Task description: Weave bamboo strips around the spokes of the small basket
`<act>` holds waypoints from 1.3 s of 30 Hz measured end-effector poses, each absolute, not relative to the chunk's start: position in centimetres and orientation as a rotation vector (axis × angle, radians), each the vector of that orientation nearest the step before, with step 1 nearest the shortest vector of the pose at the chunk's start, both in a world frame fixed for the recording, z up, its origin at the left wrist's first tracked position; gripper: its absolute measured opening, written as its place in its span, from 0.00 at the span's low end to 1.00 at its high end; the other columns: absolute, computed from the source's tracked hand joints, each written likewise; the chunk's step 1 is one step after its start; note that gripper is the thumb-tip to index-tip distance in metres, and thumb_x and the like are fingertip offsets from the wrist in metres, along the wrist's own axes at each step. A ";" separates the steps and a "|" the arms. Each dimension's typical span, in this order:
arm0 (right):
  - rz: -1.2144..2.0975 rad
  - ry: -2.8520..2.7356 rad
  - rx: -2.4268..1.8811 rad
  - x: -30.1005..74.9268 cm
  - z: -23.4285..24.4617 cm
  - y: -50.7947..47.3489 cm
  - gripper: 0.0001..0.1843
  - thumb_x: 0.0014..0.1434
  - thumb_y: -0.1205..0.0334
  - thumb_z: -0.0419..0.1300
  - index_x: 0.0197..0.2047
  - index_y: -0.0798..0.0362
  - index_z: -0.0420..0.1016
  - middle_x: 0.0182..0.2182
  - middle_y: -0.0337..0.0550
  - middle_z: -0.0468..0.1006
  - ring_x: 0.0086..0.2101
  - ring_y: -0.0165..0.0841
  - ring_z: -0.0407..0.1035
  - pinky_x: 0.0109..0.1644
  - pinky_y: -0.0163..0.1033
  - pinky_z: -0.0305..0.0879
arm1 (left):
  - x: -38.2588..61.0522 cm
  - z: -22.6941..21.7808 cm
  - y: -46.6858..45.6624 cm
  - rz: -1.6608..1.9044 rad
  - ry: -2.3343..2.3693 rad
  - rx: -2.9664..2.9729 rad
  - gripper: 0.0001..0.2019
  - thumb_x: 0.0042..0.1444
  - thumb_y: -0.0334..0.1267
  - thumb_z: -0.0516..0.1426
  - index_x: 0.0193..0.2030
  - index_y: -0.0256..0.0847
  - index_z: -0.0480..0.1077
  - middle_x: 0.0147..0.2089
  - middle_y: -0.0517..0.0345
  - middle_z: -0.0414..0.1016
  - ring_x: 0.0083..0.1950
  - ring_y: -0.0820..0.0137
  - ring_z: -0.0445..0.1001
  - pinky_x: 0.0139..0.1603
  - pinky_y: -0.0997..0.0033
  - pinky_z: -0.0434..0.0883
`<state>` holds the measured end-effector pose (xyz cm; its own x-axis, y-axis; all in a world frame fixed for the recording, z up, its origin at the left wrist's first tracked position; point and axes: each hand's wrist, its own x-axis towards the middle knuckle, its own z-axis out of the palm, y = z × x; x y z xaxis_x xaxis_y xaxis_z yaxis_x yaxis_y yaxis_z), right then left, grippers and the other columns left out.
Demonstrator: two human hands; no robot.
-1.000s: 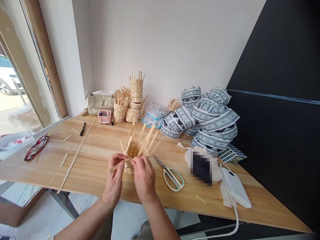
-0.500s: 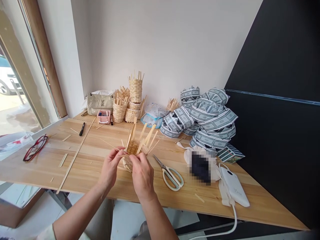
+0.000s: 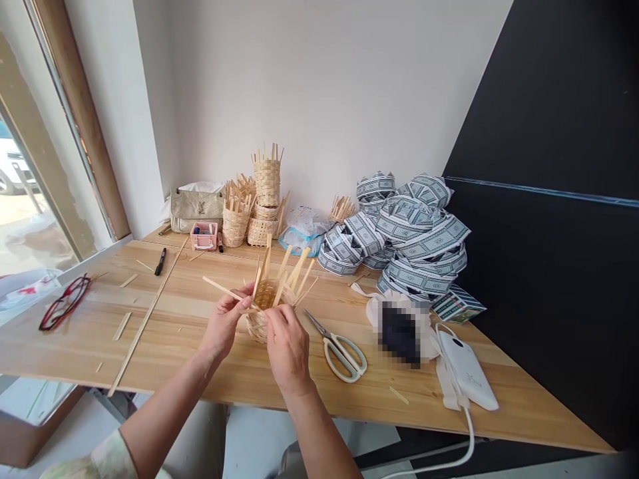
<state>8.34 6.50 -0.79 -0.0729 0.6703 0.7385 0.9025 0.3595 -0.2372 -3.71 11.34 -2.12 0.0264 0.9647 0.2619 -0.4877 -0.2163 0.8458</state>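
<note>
My hands are in front of me above a wooden table [image 3: 150,352], holding a small half-woven bamboo basket [image 3: 264,316] with long unwoven strips sticking up. My left hand [image 3: 223,324] pinches a thin bamboo strip [image 3: 227,291], which runs from the upper left to the basket's rim. My right hand [image 3: 287,347] is shut on the basket, its fingers at the rim and hiding part of the weave. Steel scissors with white handles [image 3: 342,356] lie just right of my right hand, not touching it.
Finished bamboo baskets [image 3: 267,179] stand at the back beside a pink box [image 3: 204,236] and a beige handbag [image 3: 196,209]. A pile of patterned paper bands [image 3: 414,233] rises to the right. Red glasses [image 3: 64,303], a marker [image 3: 160,261] and loose strips lie left.
My left hand has moved left and up, and its strip now points to the upper left instead of the lower left. The basket sits slightly lower and the view has drifted slightly.
</note>
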 end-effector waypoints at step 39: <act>0.900 -1.025 -1.050 10.9 -2.1 7.9 0.23 0.51 0.58 0.58 0.52 0.50 0.69 0.47 0.41 0.75 0.48 0.39 0.66 0.51 0.41 0.61 | -2.9 -3.3 11.3 1.474 1.012 1.536 0.21 0.56 0.48 0.53 0.57 0.49 0.64 0.64 0.57 0.59 0.66 0.61 0.53 0.65 0.58 0.49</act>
<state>10.89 7.92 -2.07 0.2779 0.9346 0.2221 -0.0995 0.2580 -0.9610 -2.88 11.31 -3.29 0.0173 0.9195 0.3928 0.0357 -0.3931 0.9188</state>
